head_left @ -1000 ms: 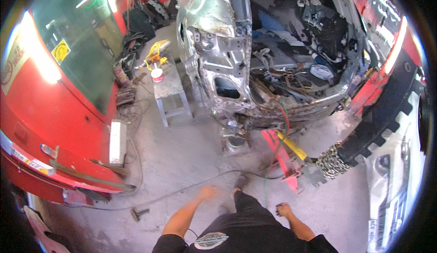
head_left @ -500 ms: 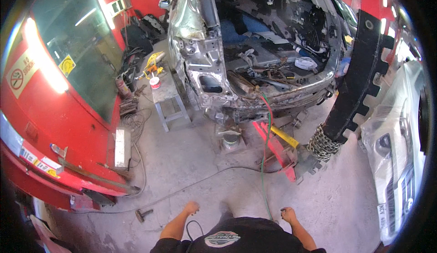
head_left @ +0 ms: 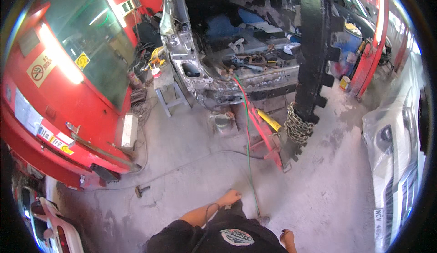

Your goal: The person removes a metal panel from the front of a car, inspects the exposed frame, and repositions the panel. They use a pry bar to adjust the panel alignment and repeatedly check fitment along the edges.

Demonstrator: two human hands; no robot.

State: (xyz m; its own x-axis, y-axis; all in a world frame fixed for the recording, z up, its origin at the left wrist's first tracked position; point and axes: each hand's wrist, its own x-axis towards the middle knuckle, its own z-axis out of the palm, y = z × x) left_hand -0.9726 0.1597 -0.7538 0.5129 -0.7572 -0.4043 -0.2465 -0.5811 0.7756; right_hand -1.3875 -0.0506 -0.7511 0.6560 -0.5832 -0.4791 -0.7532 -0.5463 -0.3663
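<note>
My left hand [head_left: 232, 197] is in front of my body, fingers curled, with nothing visible in it. A thin black cable [head_left: 207, 212] crosses my left forearm. At the lower right my right hand [head_left: 287, 235] hangs low, fingers loosely curled; I see nothing in it. Close to my left hand, a green hose [head_left: 250, 171] runs along the floor from the stripped car body [head_left: 255, 86]. A hammer [head_left: 141, 190] lies on the floor to the left, apart from both hands.
Ahead stands a black toothed pulling post [head_left: 314, 48] wrapped with a chain [head_left: 298, 125], beside a red beam [head_left: 259, 125] and yellow cylinder [head_left: 269, 120]. A metal stool [head_left: 166, 82] stands left of the body. A plastic-covered car [head_left: 389, 162] borders the right. Another cable [head_left: 182, 174] crosses the floor.
My left hand has swung right and forward across my body; my right hand has dropped back. The view has shifted, so the post stands nearer the middle and a white car shows at lower left.
</note>
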